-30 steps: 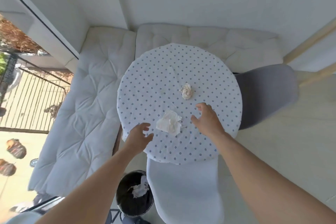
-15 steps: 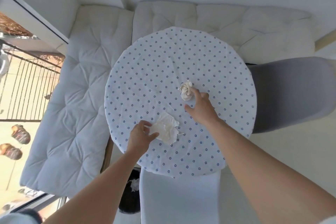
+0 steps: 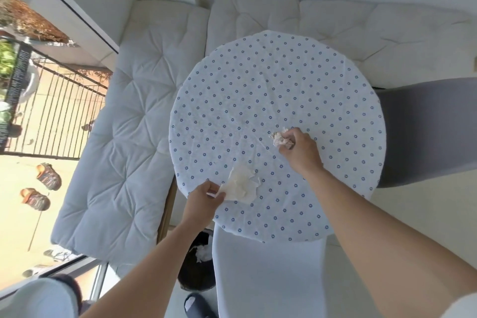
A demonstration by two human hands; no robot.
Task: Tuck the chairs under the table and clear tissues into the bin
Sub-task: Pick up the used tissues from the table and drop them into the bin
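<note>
While half a second ago each merely touched, the left hand (image 3: 204,200) now pinches the flat tissue (image 3: 241,186) mid-frame and the right hand (image 3: 300,148) clenches the crumpled tissue (image 3: 280,139); two chairs, one bin (image 3: 197,270) at the lower centre.

**Round table, two tissues on it**

So the table (image 3: 258,90) is round, covered in a white cloth with little blue flower dots. A flattish tissue (image 3: 242,186) lies near its left front edge, and a crumpled tissue (image 3: 280,139) sits closer to the middle, toward the right.
</note>
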